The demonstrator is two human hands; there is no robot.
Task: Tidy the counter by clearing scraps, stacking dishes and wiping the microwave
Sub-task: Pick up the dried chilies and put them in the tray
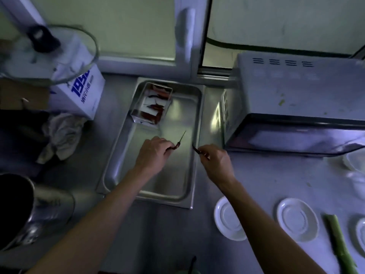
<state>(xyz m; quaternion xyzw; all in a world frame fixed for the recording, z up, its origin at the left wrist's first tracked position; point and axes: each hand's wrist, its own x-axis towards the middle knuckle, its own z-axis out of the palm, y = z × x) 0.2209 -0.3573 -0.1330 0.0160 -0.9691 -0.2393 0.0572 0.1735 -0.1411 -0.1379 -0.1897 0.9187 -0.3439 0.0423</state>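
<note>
Two hands over a steel tray, each pinching a dried chilli

The left hand (153, 153) pinches a dark chilli (177, 144) over the steel tray (194, 123), its thin stem pointing up and away; the right hand (216, 162) pinches a second chilli (196, 149) at the tray's right rim, most of it hidden in the fingers. A clear box (151, 102) in the tray's far corner holds more red chillies, blurred. The microwave (296, 99) stands right, green scraps on its top. Two white saucers (297, 219) lie near; a third is cut off at the right edge, beside a green stalk (339, 246).
</note>
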